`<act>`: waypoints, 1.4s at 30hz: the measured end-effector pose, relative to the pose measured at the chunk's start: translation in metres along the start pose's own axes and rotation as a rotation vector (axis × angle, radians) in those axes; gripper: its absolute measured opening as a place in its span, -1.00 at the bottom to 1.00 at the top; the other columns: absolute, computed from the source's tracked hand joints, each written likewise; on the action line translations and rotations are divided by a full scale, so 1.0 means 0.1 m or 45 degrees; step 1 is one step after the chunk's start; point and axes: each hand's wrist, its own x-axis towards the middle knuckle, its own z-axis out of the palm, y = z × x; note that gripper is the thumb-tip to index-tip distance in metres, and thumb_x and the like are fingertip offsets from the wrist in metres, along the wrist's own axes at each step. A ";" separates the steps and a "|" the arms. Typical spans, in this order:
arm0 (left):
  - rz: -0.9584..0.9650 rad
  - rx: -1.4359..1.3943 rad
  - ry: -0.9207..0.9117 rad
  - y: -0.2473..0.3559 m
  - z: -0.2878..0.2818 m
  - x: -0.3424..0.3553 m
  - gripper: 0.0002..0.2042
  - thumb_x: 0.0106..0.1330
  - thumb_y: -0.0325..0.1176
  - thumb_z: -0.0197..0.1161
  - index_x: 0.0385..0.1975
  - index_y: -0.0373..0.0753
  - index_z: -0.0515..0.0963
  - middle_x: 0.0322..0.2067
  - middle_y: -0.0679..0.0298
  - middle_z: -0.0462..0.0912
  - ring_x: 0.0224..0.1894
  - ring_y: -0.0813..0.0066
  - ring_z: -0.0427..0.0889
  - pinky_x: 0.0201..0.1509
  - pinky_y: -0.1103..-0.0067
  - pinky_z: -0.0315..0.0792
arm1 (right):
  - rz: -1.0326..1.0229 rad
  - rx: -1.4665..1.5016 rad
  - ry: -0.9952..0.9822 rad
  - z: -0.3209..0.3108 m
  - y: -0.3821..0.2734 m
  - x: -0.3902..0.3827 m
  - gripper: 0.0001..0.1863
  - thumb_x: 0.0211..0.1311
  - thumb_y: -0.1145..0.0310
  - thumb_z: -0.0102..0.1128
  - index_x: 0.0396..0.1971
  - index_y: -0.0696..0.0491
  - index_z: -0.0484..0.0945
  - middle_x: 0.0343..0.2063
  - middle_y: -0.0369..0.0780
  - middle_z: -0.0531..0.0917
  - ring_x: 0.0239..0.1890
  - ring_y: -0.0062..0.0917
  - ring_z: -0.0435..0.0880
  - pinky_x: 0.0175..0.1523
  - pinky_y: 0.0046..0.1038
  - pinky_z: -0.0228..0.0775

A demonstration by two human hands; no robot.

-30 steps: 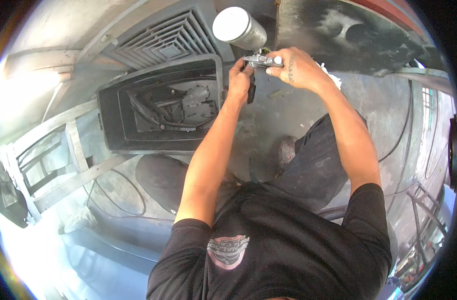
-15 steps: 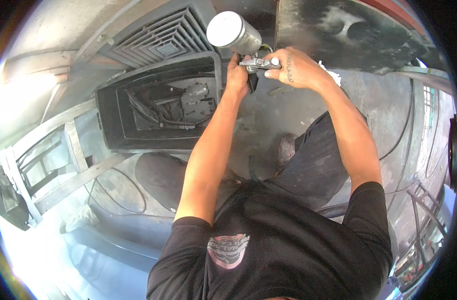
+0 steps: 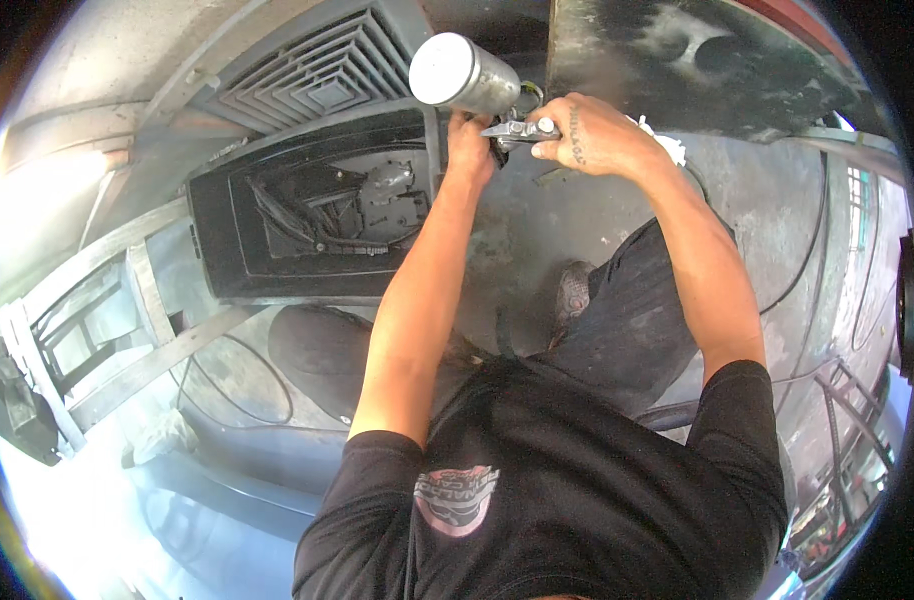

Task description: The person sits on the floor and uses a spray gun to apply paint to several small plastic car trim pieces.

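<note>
A metal spray gun (image 3: 517,131) with a silvery paint cup (image 3: 482,80) tilted on top sits in front of me at the upper middle. My right hand (image 3: 589,135) is closed around the gun from the right, with its fingers partly hidden. My left hand (image 3: 469,150) is closed just left of the gun, under the cup. It pinches a small dark piece (image 3: 499,152), mostly covered by the gun and my fingers, whose kind I cannot make out. Beside my left forearm stands a black tub (image 3: 217,235) holding several black plastic parts (image 3: 327,220).
A square louvred vent (image 3: 332,80) lies behind the tub. At the far right stands a dark, paint-dusted panel (image 3: 627,90). A metal frame (image 3: 142,290) is at the left, a hose (image 3: 822,230) runs along the floor at right, and pale blue panels (image 3: 227,480) lie low left.
The spray gun and cup have shifted slightly down. My left hand has turned a little, so less of the dark piece shows below the gun.
</note>
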 end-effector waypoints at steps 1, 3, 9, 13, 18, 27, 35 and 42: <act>-0.018 -0.012 -0.001 0.01 0.03 -0.02 -0.64 0.44 -0.46 0.17 0.21 -0.30 0.47 0.07 0.17 0.64 0.11 0.29 0.64 0.18 0.34 0.52 | -0.010 0.003 -0.031 -0.01 0.02 -0.01 -0.59 0.20 0.28 0.41 0.03 0.12 0.70 -0.25 0.08 0.75 -0.14 0.01 0.73 0.00 -0.08 0.50; -0.056 -0.110 0.005 0.07 0.09 -0.08 -0.65 0.42 -0.53 0.14 0.19 -0.29 0.46 0.05 0.16 0.63 0.05 0.31 0.64 0.11 0.36 0.55 | -0.030 0.011 -0.091 -0.03 0.04 -0.02 -0.58 0.20 0.27 0.41 0.04 0.12 0.70 -0.23 0.09 0.75 -0.13 0.01 0.73 0.01 -0.08 0.50; -0.015 -0.243 0.088 0.12 0.15 -0.09 -0.64 0.40 -0.66 0.08 0.17 -0.27 0.43 -0.04 0.15 0.63 -0.09 0.33 0.66 -0.06 0.39 0.60 | 0.006 0.010 0.024 -0.02 -0.01 -0.04 -0.58 0.19 0.28 0.42 0.04 0.11 0.70 -0.22 0.09 0.75 -0.12 0.00 0.73 0.01 -0.07 0.50; -0.023 -0.190 -0.041 0.04 0.04 -0.01 -0.59 0.39 -0.61 0.13 0.23 -0.27 0.42 0.02 0.15 0.63 -0.02 0.28 0.67 0.08 0.35 0.57 | -0.045 -0.009 0.003 -0.03 -0.01 -0.07 -0.58 0.20 0.28 0.41 0.05 0.11 0.70 -0.26 0.09 0.75 -0.15 0.00 0.73 0.00 -0.07 0.50; 0.000 -0.081 -0.063 -0.01 0.00 -0.03 -0.57 0.35 -0.64 0.16 0.22 -0.33 0.37 -0.08 0.18 0.64 -0.11 0.34 0.66 -0.03 0.37 0.58 | -0.003 0.034 0.002 -0.05 -0.09 -0.08 -0.59 0.20 0.28 0.41 0.02 0.13 0.70 -0.30 0.08 0.75 -0.18 0.01 0.74 -0.03 -0.07 0.49; -0.051 -0.068 -0.069 -0.08 -0.02 -0.01 -0.67 0.48 -0.50 0.13 0.21 -0.27 0.37 -0.17 0.24 0.63 -0.25 0.43 0.66 -0.36 0.42 0.57 | -0.140 -0.073 0.171 0.12 0.08 -0.07 -0.57 0.23 0.25 0.40 0.08 0.08 0.70 -0.29 0.05 0.76 -0.16 0.00 0.74 0.00 -0.08 0.51; -0.270 0.129 -0.018 0.04 0.05 -0.12 -0.70 0.50 -0.45 0.10 0.18 -0.19 0.35 -0.13 0.18 0.63 -0.39 0.33 0.68 -0.50 0.36 0.62 | 0.011 0.072 0.150 -0.07 -0.07 -0.02 -0.59 0.26 0.24 0.38 0.08 0.04 0.71 -0.21 0.07 0.76 -0.09 -0.01 0.73 0.04 -0.09 0.51; -0.122 0.117 0.251 -0.23 -0.20 0.09 -0.51 0.39 -0.53 0.17 0.31 -0.37 0.28 0.06 0.03 0.62 -0.07 0.18 0.70 -0.07 0.29 0.65 | -0.001 -0.003 -0.031 -0.04 -0.04 0.03 -0.57 0.23 0.26 0.41 0.07 0.11 0.69 -0.25 0.09 0.76 -0.13 -0.01 0.75 0.02 -0.09 0.50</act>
